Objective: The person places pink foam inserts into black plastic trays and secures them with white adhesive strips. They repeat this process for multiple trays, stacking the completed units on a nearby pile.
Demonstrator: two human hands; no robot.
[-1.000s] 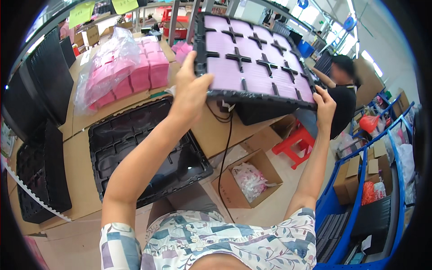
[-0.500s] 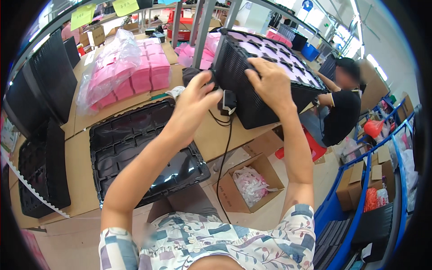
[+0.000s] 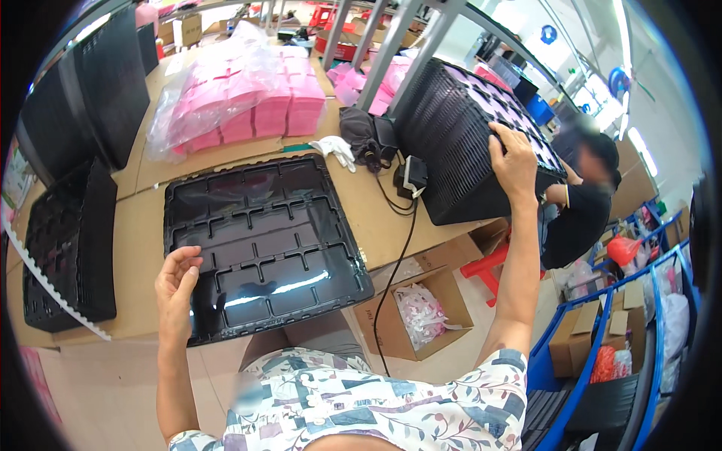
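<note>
An empty black plastic tray point(image 3: 271, 248) with moulded compartments lies on the bench in front of me, part of it glossy. Beside its left edge is my left hand point(image 3: 178, 289), thumb and fingers parted and holding nothing. To the right stands a tall stack of black trays point(image 3: 459, 150), its top one filled with lilac pieces and dark parts. My right hand point(image 3: 516, 165) rests its fingers at the near upper rim of that stack, with no object visible in it.
Pink foam sheets point(image 3: 259, 101) under clear plastic sit at the back. A white glove point(image 3: 335, 150), a black adapter point(image 3: 411, 177) and its cable lie between tray and stack. More black trays point(image 3: 71, 248) stand left. A co-worker point(image 3: 583, 214) sits at right, past an open carton point(image 3: 421, 316).
My left hand has moved from the adapter and stack down to the empty tray's left edge. My right hand remains at the stack's rim. The whole view has shifted slightly.
</note>
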